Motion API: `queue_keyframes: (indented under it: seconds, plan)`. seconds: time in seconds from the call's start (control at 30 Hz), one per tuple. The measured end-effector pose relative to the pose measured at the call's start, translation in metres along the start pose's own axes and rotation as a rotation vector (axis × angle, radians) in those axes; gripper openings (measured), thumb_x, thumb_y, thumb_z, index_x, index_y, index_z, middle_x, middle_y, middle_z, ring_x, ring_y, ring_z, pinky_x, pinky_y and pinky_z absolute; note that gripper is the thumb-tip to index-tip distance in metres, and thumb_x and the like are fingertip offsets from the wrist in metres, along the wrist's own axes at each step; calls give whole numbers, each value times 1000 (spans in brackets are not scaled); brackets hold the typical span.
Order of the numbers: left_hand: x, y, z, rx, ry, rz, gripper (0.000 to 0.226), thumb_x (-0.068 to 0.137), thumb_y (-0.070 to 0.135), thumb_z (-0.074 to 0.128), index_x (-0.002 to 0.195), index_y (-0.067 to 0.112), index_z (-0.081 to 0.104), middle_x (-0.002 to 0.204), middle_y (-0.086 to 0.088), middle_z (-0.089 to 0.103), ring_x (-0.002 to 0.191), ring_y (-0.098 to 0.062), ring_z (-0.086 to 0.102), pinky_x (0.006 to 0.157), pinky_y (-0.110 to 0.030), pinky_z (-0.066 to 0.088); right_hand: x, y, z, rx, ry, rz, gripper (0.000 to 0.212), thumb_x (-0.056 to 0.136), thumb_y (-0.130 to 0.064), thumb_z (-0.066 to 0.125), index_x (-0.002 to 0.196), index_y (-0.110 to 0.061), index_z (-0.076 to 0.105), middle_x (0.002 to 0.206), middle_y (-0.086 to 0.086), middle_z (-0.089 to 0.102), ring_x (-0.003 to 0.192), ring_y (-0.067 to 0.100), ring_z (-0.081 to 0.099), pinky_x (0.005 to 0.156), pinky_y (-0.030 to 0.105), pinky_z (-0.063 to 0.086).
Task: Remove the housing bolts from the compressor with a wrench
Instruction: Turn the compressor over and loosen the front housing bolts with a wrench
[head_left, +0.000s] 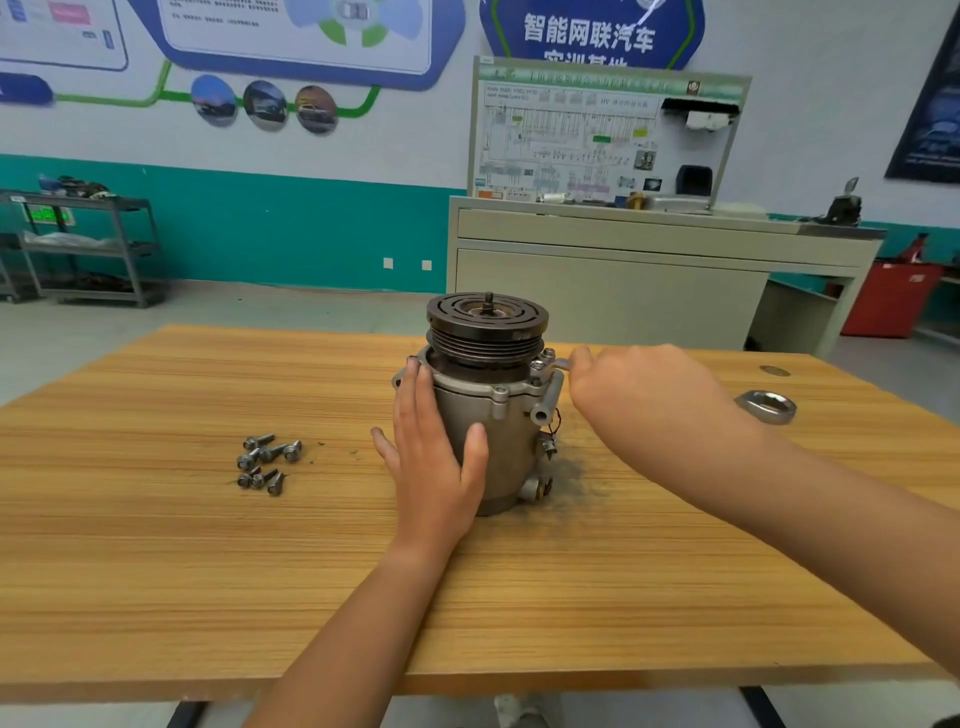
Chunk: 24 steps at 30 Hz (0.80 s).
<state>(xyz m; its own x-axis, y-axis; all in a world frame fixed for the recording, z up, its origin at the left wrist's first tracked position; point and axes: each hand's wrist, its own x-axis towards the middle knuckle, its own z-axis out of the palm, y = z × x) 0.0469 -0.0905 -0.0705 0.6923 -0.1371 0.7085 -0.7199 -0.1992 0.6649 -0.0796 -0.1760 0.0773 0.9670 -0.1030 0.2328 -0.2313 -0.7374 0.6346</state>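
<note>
A grey metal cylindrical compressor (498, 441) is standing upright near the middle of the light wooden tabletop (208, 571), with its black grooved pulley (487, 325) facing up. The left hand (434, 467) is pressing flat against the compressor's near side, fingers straight and pointing up and thumb spread across the front. The right hand (639, 384) is clenching round a slim silver wrench (560, 364), whose tip is sitting on a silver housing bolt (548, 355) on the upper flange. A heap of loose silver bolts (267, 462) is lying to the left, well apart from the compressor. A silver ring-shaped tool end (768, 406) is showing beyond the right forearm; whether it belongs to the same wrench cannot be told.
</note>
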Motion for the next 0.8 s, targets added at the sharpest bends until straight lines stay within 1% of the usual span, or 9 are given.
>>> queue_keyframes:
  seconds: [0.07, 0.13, 0.2, 0.3, 0.4, 0.5, 0.6, 0.73, 0.8]
  plan:
    - [1, -1, 1, 0, 5, 2, 59, 83, 47, 29, 137, 40, 5, 149, 17, 3, 133, 15, -6, 110, -57, -3, 3, 1, -1, -27, -14, -41, 27, 88, 2, 43, 113, -5, 50, 62, 2, 24, 46, 15, 23, 38, 26, 22]
    - [1, -2, 0, 5, 8, 6, 59, 84, 47, 29, 137, 41, 5, 149, 17, 5, 133, 14, -4, 110, -56, -3, 3, 9, 8, 40, 13, -44, 27, 92, -12, 39, 119, -7, 44, 63, 0, 25, 47, 16, 26, 41, 26, 22]
    - [1, -3, -1, 9, 11, 9, 57, 85, 46, 29, 137, 42, 6, 148, 18, 6, 134, 11, -1, 110, -56, -2, 4, 23, 23, 155, 26, -38, 38, 93, -26, 33, 129, -15, 34, 65, -3, 31, 54, 16, 34, 48, 27, 29]
    - [1, -4, -3, 10, 21, 4, 54, 86, 46, 27, 136, 45, 8, 148, 20, 7, 137, 2, 6, 110, -57, 0, 11, 40, 44, 204, 42, -50, 43, 95, -26, 28, 138, -24, 23, 73, -4, 43, 60, 15, 42, 49, 27, 32]
    - [0, -3, -4, 3, 28, -1, 52, 86, 45, 27, 135, 46, 10, 149, 19, 9, 139, -3, 9, 110, -58, 2, 29, 48, 59, 132, 100, -57, 34, 95, -14, 31, 129, -17, 38, 81, 1, 54, 63, 19, 47, 47, 26, 31]
    - [-1, -3, -6, -5, 27, -2, 52, 87, 44, 28, 136, 45, 12, 149, 18, 13, 143, -12, 14, 112, -60, 7, 49, 45, 70, 143, 129, -44, 26, 91, -3, 37, 114, -11, 47, 92, 6, 58, 77, 24, 56, 60, 30, 40]
    - [-1, -2, -8, -5, 21, -8, 52, 86, 44, 27, 136, 47, 12, 149, 19, 14, 143, -17, 16, 112, -60, 9, 65, 33, 78, 236, 214, -13, 28, 87, 5, 40, 111, -6, 49, 99, 10, 60, 87, 25, 56, 65, 29, 39]
    - [-1, -2, -9, -8, 23, -22, 52, 86, 43, 28, 136, 43, 14, 149, 17, 16, 143, -18, 17, 111, -61, 12, 83, 18, 83, 326, 339, -20, 25, 90, -3, 45, 113, -5, 55, 110, 10, 63, 99, 25, 57, 95, 31, 36]
    - [-1, -1, -10, -12, 18, -26, 51, 86, 42, 28, 135, 45, 14, 149, 17, 17, 143, -17, 18, 110, -62, 14, 80, 18, 84, 388, 378, 52, 22, 94, -9, 44, 111, -8, 57, 104, 9, 65, 94, 25, 59, 90, 31, 37]
